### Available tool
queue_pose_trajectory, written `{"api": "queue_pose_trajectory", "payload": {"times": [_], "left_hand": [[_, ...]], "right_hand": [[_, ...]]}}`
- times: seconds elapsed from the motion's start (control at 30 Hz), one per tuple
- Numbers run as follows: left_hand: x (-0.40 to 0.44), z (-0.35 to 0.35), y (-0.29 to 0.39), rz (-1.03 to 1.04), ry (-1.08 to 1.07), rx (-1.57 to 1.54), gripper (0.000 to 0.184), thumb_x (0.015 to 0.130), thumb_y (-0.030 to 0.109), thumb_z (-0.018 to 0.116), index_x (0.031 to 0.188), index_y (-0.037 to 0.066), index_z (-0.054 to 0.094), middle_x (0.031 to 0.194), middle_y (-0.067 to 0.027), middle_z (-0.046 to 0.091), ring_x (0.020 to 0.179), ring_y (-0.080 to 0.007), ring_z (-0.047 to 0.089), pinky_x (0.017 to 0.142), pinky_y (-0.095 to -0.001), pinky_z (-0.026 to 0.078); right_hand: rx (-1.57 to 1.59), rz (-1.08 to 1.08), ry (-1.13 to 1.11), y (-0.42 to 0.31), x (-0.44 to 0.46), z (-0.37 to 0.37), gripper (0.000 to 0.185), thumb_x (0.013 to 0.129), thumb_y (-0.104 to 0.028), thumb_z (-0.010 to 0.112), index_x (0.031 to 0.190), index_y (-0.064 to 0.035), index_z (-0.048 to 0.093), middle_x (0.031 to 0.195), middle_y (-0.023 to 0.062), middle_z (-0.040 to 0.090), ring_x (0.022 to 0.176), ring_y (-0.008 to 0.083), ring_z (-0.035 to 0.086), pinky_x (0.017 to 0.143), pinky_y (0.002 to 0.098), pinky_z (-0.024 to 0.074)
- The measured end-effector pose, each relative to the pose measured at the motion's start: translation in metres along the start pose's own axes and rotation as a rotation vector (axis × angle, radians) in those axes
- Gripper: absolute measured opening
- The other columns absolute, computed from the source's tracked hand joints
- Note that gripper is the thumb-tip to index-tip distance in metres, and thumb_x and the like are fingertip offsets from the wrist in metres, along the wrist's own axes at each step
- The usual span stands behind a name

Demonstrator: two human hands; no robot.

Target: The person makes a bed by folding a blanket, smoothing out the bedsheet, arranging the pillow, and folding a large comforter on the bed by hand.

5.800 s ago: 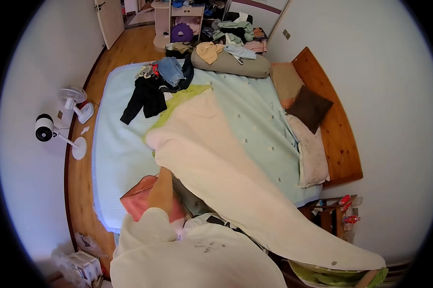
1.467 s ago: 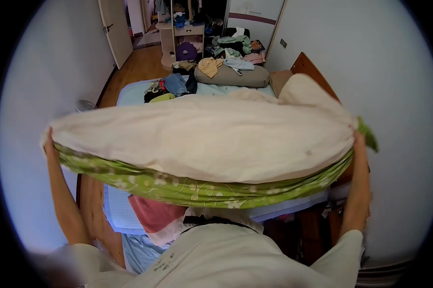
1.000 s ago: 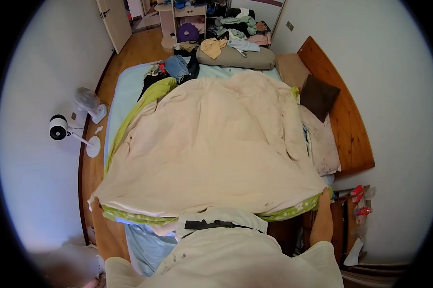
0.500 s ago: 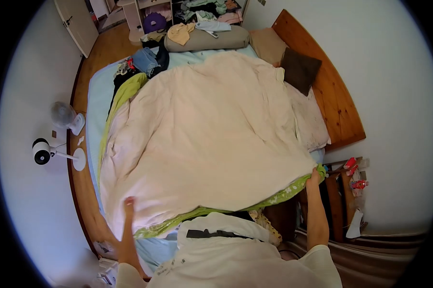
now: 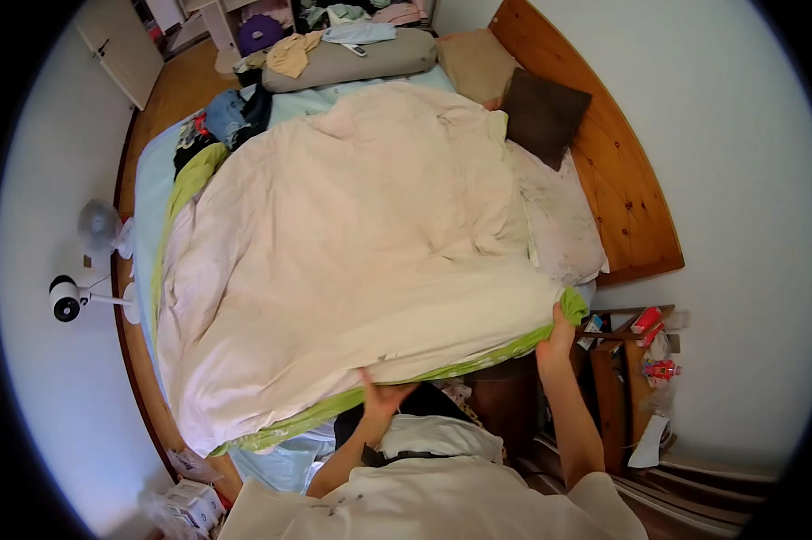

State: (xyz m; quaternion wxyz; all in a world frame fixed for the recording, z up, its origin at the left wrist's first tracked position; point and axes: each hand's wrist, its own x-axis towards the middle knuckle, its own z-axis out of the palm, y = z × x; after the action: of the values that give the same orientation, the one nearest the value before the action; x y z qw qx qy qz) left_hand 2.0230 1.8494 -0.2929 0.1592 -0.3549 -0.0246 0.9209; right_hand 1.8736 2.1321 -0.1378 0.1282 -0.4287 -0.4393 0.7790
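The pale cover (image 5: 361,207) lies rumpled across the bed (image 5: 154,171), its near edge at my waist. My right hand (image 5: 559,335) is closed on its green-trimmed corner; my left hand (image 5: 383,399) is spread open at the near edge, pinching nothing I can see. A hard pull could drag the clothes (image 5: 230,117) touching the far side, and a wide right swing could knock the bottle (image 5: 663,370). My right forearm has less room, beside the wooden shelf (image 5: 609,396).

Bed (image 5: 157,162), cream quilt (image 5: 361,216) (green-edged), long bolster (image 5: 379,63), pillows (image 5: 563,225)
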Motion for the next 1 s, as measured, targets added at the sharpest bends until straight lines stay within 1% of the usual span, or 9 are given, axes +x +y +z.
{"api": "queue_pose_trajectory", "payload": {"times": [0.1, 0.23, 0.37, 0.57, 0.67, 0.77, 0.83, 0.87, 1.0], "left_hand": [[0.013, -0.037, 0.040, 0.427, 0.200, -0.073, 0.067, 0.079, 0.052, 0.057, 0.128, 0.009, 0.042, 0.131, -0.0133, 0.044, 0.122, -0.0311, 0.039, 0.102, -0.0496, 0.032], [-0.023, -0.042, 0.088, 0.406, 0.346, 0.034, 0.036, 0.086, 0.029, 0.049, 0.112, 0.005, 0.055, 0.115, -0.0114, 0.057, 0.108, -0.0295, 0.052, 0.096, -0.0460, 0.040], [-0.093, -0.009, 0.094, 0.429, 0.269, 0.220, 0.035, 0.088, 0.028, 0.044, 0.110, 0.003, 0.055, 0.114, -0.0136, 0.057, 0.108, -0.0308, 0.053, 0.096, -0.0451, 0.040], [-0.155, 0.031, 0.100, 0.360, 0.358, 0.168, 0.039, 0.089, 0.028, 0.040, 0.113, 0.001, 0.053, 0.117, -0.0172, 0.055, 0.111, -0.0339, 0.051, 0.098, -0.0467, 0.038], [-0.177, 0.036, 0.119, 0.367, 0.372, 0.195, 0.039, 0.089, 0.028, 0.039, 0.114, 0.002, 0.052, 0.118, -0.0171, 0.054, 0.111, -0.0335, 0.050, 0.098, -0.0467, 0.038], [-0.192, 0.044, 0.130, 0.400, 0.392, 0.219, 0.039, 0.089, 0.028, 0.038, 0.115, 0.002, 0.052, 0.117, -0.0164, 0.055, 0.110, -0.0323, 0.051, 0.097, -0.0460, 0.039], [-0.195, 0.027, 0.143, 0.426, 0.375, 0.232, 0.039, 0.089, 0.027, 0.037, 0.116, 0.002, 0.051, 0.117, -0.0155, 0.055, 0.109, -0.0315, 0.052, 0.096, -0.0454, 0.040], [-0.194, 0.023, 0.146, 0.455, 0.352, 0.226, 0.039, 0.089, 0.027, 0.038, 0.116, 0.002, 0.051, 0.116, -0.0150, 0.056, 0.108, -0.0310, 0.052, 0.096, -0.0451, 0.040], [-0.179, 0.021, 0.155, 0.569, 0.304, 0.166, 0.038, 0.088, 0.027, 0.040, 0.116, 0.003, 0.051, 0.116, -0.0130, 0.056, 0.108, -0.0292, 0.052, 0.095, -0.0437, 0.040]], "right_hand": [[0.065, 0.098, 0.010, 0.003, 0.007, -0.047, 0.041, 0.088, -0.011, 0.050, 0.128, -0.0057, 0.041, 0.127, 0.0097, 0.045, 0.116, 0.0258, 0.043, 0.098, 0.0433, 0.0351], [0.244, 0.308, 0.117, 0.061, 0.093, -0.181, 0.041, 0.087, -0.018, 0.049, 0.125, -0.0049, 0.043, 0.127, 0.0112, 0.045, 0.117, 0.0286, 0.042, 0.100, 0.0459, 0.0331], [0.401, 0.512, 0.219, 0.090, 0.092, -0.234, 0.047, 0.087, -0.033, 0.052, 0.124, -0.0059, 0.046, 0.127, 0.0121, 0.045, 0.117, 0.0302, 0.042, 0.098, 0.0473, 0.0350], [-0.067, 0.890, 0.118, 0.155, 0.072, -0.219, 0.067, 0.074, -0.048, 0.067, 0.126, -0.0106, 0.046, 0.128, 0.0104, 0.047, 0.110, 0.0323, 0.050, 0.089, 0.0467, 0.0438], [-0.006, 0.844, 0.064, 0.246, 0.112, -0.257, 0.053, 0.078, -0.027, 0.066, 0.123, -0.0069, 0.046, 0.126, 0.0150, 0.045, 0.111, 0.0360, 0.048, 0.087, 0.0525, 0.0435], [0.032, 0.580, 0.254, 0.262, 0.125, -0.257, 0.047, 0.077, -0.017, 0.061, 0.120, -0.0023, 0.046, 0.121, 0.0200, 0.045, 0.107, 0.0403, 0.048, 0.083, 0.0531, 0.0462], [-0.093, 0.440, 0.561, 0.231, 0.119, -0.237, 0.038, 0.066, -0.007, 0.060, 0.102, 0.0036, 0.051, 0.101, 0.0175, 0.051, 0.091, 0.0340, 0.056, 0.082, 0.0443, 0.0485], [0.092, 0.391, 0.184, 0.256, 0.148, -0.284, 0.043, 0.074, -0.020, 0.061, 0.109, 0.0026, 0.051, 0.111, 0.0180, 0.051, 0.099, 0.0346, 0.054, 0.085, 0.0461, 0.0463], [0.024, 0.627, -0.109, 0.143, 0.116, -0.206, 0.052, 0.085, -0.035, 0.055, 0.122, 0.0004, 0.047, 0.130, 0.0154, 0.044, 0.110, 0.0305, 0.050, 0.089, 0.0476, 0.0431]]}}
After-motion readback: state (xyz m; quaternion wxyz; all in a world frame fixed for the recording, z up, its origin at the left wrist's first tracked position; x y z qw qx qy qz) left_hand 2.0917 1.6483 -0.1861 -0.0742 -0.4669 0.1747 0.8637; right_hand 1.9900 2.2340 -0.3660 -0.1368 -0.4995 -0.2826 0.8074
